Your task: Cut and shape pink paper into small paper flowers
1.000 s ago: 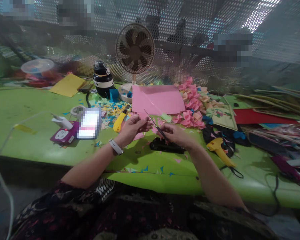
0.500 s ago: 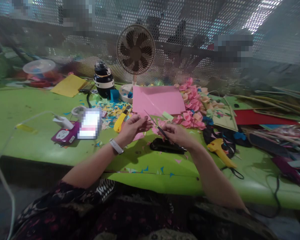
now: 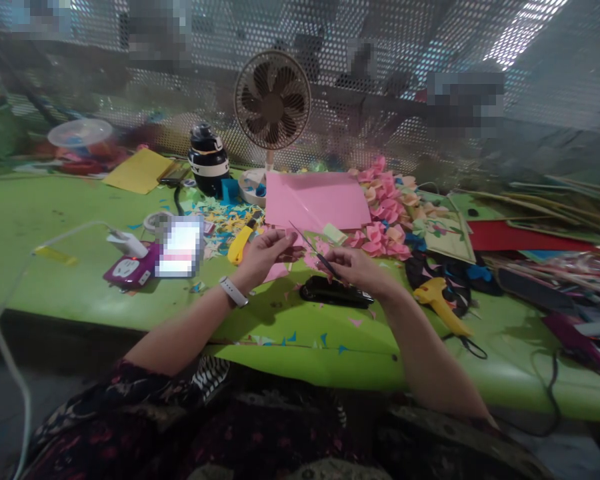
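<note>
My left hand (image 3: pixel 263 257), with a white watch on the wrist, pinches a small pink paper piece (image 3: pixel 294 252) above the green table (image 3: pixel 60 220). My right hand (image 3: pixel 356 268) grips dark scissors (image 3: pixel 312 248), whose thin blades point up and left toward that paper piece. Both hands hover close together over the table's middle. A black stapler-like tool (image 3: pixel 336 293) lies just under my right hand. A large pink sheet (image 3: pixel 314 198) lies flat behind the hands.
A desk fan (image 3: pixel 271 107) and a black jar (image 3: pixel 207 159) stand at the back. Pink paper flowers (image 3: pixel 386 215) pile to the right. A yellow cutter (image 3: pixel 241 243), yellow glue gun (image 3: pixel 439 300), phone (image 3: pixel 180 248), tape roll (image 3: pixel 155 221) and paper scraps lie around.
Almost nothing differs: my hands stay together with the scissors at the pink piece, and the view has shifted very slightly.
</note>
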The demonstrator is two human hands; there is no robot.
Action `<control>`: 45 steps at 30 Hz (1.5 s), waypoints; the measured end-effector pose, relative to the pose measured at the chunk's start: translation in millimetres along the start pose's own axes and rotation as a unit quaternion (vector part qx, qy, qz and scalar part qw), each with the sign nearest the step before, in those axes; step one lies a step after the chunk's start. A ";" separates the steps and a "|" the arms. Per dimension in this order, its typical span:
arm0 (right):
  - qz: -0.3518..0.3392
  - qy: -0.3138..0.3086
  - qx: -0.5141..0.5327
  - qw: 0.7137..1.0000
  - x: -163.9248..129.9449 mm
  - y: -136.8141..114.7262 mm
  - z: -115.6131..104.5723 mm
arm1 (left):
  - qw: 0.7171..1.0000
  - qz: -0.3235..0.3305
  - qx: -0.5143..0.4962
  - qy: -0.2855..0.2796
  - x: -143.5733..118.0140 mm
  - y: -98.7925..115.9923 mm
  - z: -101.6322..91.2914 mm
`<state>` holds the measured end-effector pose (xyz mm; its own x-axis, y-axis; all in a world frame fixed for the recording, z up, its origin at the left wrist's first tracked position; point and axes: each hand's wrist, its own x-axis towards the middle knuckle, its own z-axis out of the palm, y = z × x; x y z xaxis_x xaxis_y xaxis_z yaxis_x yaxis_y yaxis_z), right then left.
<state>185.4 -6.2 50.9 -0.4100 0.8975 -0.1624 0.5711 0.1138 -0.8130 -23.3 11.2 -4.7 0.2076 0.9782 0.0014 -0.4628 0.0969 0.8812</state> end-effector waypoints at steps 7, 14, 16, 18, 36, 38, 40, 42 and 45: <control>0.017 -0.008 0.011 1.000 -1.2 0.2 0.5 | 0.999 0.011 -0.004 0.033 2.0 2.1 -1.7; 0.010 -0.009 0.020 1.000 -1.6 -1.7 1.2 | 1.000 -0.006 0.008 0.011 1.3 3.8 -0.9; 0.005 -0.004 0.011 1.000 -1.1 -1.2 1.3 | 1.000 -0.003 -0.002 0.014 0.8 4.5 -0.7; 0.002 -0.001 0.011 1.000 -0.7 -0.4 1.1 | 1.000 0.002 -0.006 0.025 0.8 5.1 -1.0; 0.002 0.017 0.019 1.000 -1.5 -2.3 1.2 | 0.999 -0.026 -0.002 0.045 2.2 5.4 -2.4; -0.001 0.040 0.033 0.999 1.1 3.7 -1.3 | 0.998 -0.030 -0.009 0.047 2.3 5.9 -2.2; -0.001 0.078 0.053 0.996 4.8 10.5 -5.5 | 0.998 -0.042 -0.024 0.050 2.8 6.5 -2.1; 0.003 0.118 0.064 0.991 8.8 16.9 -11.4 | 0.995 -0.063 -0.041 0.060 4.0 6.8 -2.3; 0.023 0.153 0.014 0.988 12.9 24.6 -21.9 | 0.992 -0.084 -0.056 0.069 6.7 5.5 -3.7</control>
<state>209.8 17.6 41.1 -0.1463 0.9889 -0.0265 0.5620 0.0610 -0.8249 -27.7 19.0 -1.6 0.1740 0.9613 -0.2134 -0.5263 0.2739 0.8050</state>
